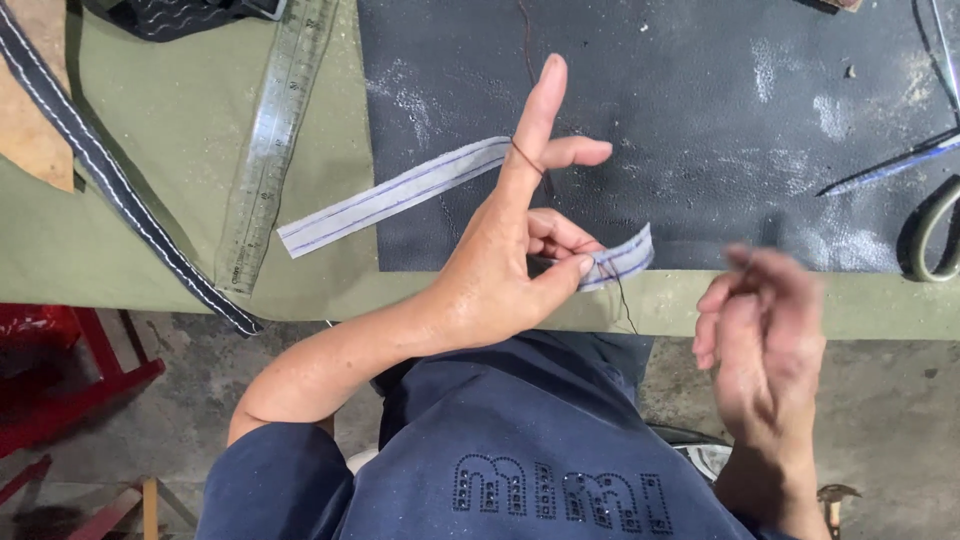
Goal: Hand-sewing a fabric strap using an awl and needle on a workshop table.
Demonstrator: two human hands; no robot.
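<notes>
My left hand [510, 245] pinches a white strip with blue stitch lines [400, 193] between thumb and curled fingers. The strip's long end lies on the table to the left and its short end [625, 260] sticks out to the right. A dark thread [528, 160] loops around my raised index finger and runs up across the black mat. My right hand [760, 340] is blurred, to the right at the table's edge, fingertips pinched together as if on the thread's other end, which is too thin to make out.
A black leather mat [700, 120] covers the green tabletop [180, 150]. A metal ruler [272, 130] lies left of the mat, beside a black stitched strap [110, 175]. Scissors [935, 215] rest at the right edge. A red frame [60, 370] stands below left.
</notes>
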